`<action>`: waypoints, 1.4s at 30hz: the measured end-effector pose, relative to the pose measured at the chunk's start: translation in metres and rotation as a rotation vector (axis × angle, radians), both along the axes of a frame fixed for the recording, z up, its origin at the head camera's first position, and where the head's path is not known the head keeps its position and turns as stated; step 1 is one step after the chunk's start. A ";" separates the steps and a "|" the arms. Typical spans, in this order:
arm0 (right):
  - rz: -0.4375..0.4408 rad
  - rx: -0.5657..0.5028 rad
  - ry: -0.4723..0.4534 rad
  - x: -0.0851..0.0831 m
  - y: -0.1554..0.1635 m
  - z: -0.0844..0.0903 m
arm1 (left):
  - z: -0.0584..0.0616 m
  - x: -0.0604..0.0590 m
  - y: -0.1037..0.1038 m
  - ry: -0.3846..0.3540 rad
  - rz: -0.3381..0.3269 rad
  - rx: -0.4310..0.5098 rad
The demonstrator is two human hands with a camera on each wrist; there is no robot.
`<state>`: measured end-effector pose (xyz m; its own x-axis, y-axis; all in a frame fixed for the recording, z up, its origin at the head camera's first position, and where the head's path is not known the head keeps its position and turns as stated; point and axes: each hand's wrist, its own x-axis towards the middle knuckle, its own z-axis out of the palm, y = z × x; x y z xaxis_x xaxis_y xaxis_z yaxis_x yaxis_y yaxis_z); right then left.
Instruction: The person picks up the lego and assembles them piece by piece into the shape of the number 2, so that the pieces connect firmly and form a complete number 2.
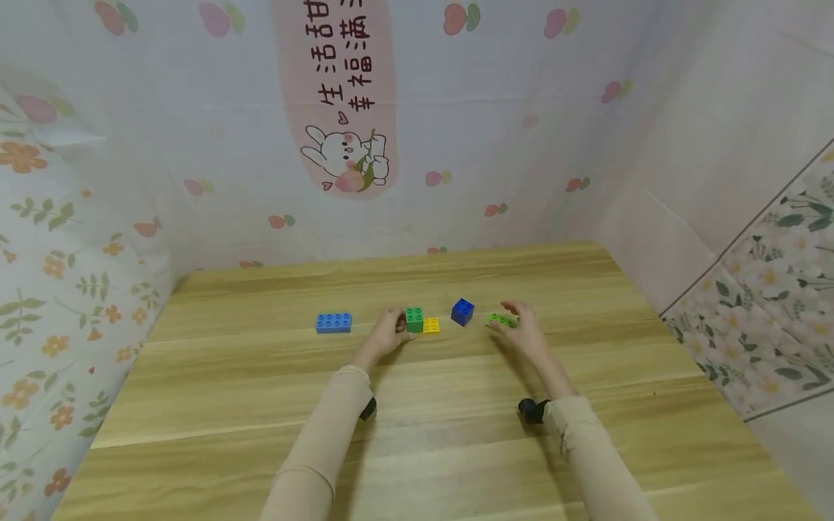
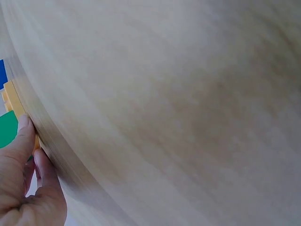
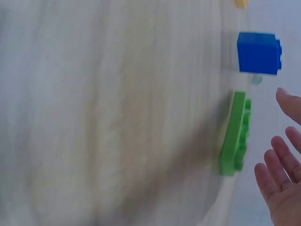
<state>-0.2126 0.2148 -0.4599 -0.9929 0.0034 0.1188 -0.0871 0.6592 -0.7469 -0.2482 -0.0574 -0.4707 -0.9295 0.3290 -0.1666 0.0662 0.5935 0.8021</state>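
A wooden table (image 1: 260,405) holds five toy bricks. Largest is one long light-blue brick (image 1: 334,323), lying alone at the left. One lime-green flat brick (image 1: 502,320) lies under the right hand (image 1: 521,329), whose fingers are spread loosely, not gripping. One dark-blue cube brick (image 1: 462,311) sits mid-table. The left hand (image 1: 389,331) pinches one green cube brick (image 1: 414,319), which touches one small yellow brick (image 1: 431,325).

1. We see a wooden table (image 1: 260,405) with pale grain, set against the walls at its far, left and right edges.
2. Near the middle, toward the far edge, a row of bricks lies on it: a light blue brick (image 1: 334,323) leftmost, a green brick (image 1: 414,319) touching a yellow brick (image 1: 431,325), a blue cube (image 1: 462,311), then a lime plate (image 1: 502,319) rightmost.
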 end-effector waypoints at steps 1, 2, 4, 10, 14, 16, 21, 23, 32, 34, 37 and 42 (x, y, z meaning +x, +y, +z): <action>-0.007 0.005 -0.001 0.000 0.002 -0.001 | 0.000 0.000 0.000 0.002 0.000 0.001; -0.016 0.012 -0.003 0.000 0.004 -0.003 | 0.000 0.000 0.000 0.002 0.000 0.001; -0.029 0.024 -0.016 0.001 0.008 -0.005 | 0.000 -0.001 -0.001 -0.001 0.005 0.003; -0.029 0.046 -0.092 0.003 0.016 -0.009 | 0.000 0.000 0.000 0.014 0.003 -0.007; -0.021 0.064 -0.100 0.003 0.020 -0.012 | -0.002 0.001 0.000 0.012 -0.001 0.004; -0.011 0.080 -0.089 0.003 0.021 -0.014 | -0.003 0.001 0.001 0.011 0.000 0.010; 0.006 0.115 -0.080 0.001 0.022 -0.016 | -0.006 0.000 0.001 0.008 0.005 0.017; 0.009 0.125 -0.081 0.001 0.022 -0.017 | -0.007 0.000 0.001 0.003 0.008 0.021; 0.016 0.141 -0.092 0.000 0.022 -0.018 | -0.007 0.001 -0.001 -0.001 0.025 0.034; 0.020 0.135 -0.100 0.000 0.022 -0.018 | -0.007 0.001 -0.002 0.001 0.028 0.035; 0.030 0.137 -0.107 -0.001 0.021 -0.018 | -0.007 0.001 -0.002 0.001 0.024 0.029; 0.042 0.148 -0.128 -0.006 0.021 -0.014 | -0.006 0.000 -0.001 -0.010 0.025 0.038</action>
<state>-0.2187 0.2357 -0.4738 -0.9989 -0.0461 -0.0124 -0.0270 0.7602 -0.6491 -0.2484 -0.0582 -0.4771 -0.9359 0.3119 -0.1634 0.0440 0.5639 0.8247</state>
